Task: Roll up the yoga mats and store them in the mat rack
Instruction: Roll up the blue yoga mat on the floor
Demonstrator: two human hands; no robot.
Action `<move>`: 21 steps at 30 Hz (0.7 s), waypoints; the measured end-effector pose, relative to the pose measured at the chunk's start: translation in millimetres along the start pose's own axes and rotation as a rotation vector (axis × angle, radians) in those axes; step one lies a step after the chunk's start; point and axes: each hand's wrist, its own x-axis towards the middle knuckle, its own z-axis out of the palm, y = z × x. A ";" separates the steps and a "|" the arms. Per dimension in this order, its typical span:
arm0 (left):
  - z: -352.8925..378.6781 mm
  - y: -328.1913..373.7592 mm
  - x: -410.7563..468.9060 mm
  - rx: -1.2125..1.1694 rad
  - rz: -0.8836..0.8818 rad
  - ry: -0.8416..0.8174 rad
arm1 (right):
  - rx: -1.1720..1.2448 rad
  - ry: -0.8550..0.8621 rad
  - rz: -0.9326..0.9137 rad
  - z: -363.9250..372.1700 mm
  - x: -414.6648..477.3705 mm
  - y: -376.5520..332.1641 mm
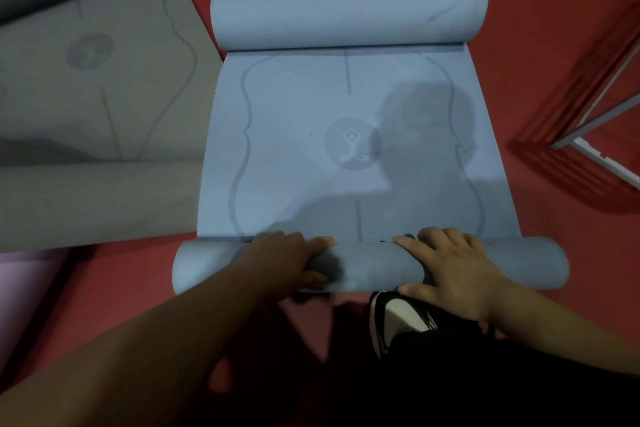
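Note:
A blue yoga mat (294,107) lies on the red floor, its flat middle printed with a round figure emblem. Its far end is curled into a roll (346,19). Its near end is rolled into a tube (374,267) across the bottom of the mat. My left hand (287,262) wraps over the tube left of centre, thumb underneath. My right hand (450,270) lies over the tube right of centre, fingers spread on top and thumb at the near side.
A grey yoga mat (86,80) lies to the left, curled at both ends, its near roll (97,198) touching the blue mat's edge. A white frame with red fabric (588,128) stands at the right. My black-and-white shoe (394,319) sits just behind the tube.

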 end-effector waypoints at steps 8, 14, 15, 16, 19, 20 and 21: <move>8.0 -0.9 1.4 0.070 -0.048 0.079 | 0.071 -0.094 0.019 -8.1 20.8 4.4; 39.7 4.6 -6.7 0.128 -0.059 0.302 | 0.083 -0.144 0.018 -12.8 24.9 4.3; 40.6 4.1 -4.9 0.115 -0.066 0.289 | 0.082 -0.147 0.021 -13.0 25.2 4.1; 38.5 3.2 -3.4 0.108 -0.066 0.268 | 0.076 -0.145 0.024 -13.4 25.9 3.7; 27.4 -0.6 0.0 0.108 -0.047 0.204 | 0.038 -0.105 0.046 -13.9 23.9 0.4; 25.0 -1.1 1.1 0.095 -0.053 0.179 | 0.014 -0.070 0.063 -10.4 20.3 -2.0; 23.8 -1.5 2.1 0.073 -0.064 0.151 | -0.016 -0.027 0.075 -4.6 15.4 -5.0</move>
